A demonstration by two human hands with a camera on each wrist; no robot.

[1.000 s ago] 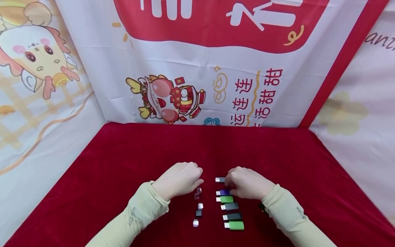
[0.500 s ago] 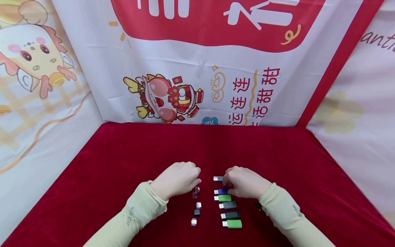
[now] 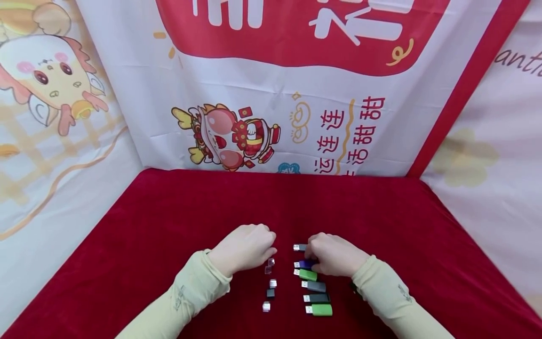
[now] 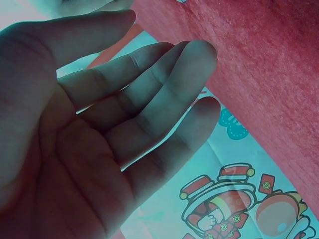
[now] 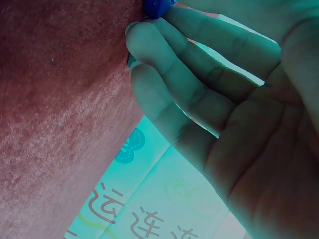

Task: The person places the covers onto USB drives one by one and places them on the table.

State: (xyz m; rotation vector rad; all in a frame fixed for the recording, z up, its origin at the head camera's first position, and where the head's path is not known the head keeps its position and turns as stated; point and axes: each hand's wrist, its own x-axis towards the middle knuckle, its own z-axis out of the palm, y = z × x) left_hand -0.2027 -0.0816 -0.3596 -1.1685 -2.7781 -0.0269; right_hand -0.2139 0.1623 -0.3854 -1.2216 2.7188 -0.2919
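My right hand [image 3: 334, 254] pinches the purple USB flash drive [image 3: 302, 264], which lies in a column of drives with its metal plug pointing left. The drive's blue end [image 5: 158, 7] shows at the top of the right wrist view, between thumb and fingers. Just beyond it, the fingers partly cover a grey flash drive [image 3: 299, 247]. A green flash drive [image 3: 306, 275] lies slightly askew right below the purple one. My left hand [image 3: 245, 247] hovers by a clear cap [image 3: 271, 261]; its fingers [image 4: 192, 64] are loosely bent with nothing in them.
Nearer me lie a dark grey drive [image 3: 313, 286], a black drive [image 3: 316, 298] and another green drive [image 3: 319, 310]. Left of them runs a column of small caps, including a black cap [image 3: 270, 293] and a clear cap [image 3: 266, 306]. Red cloth [image 3: 203, 202] covers the table.
The green drive beside the purple one has turned a little, its right end now closer to me. My right hand has shifted slightly left and toward me. The left hand stays in place.
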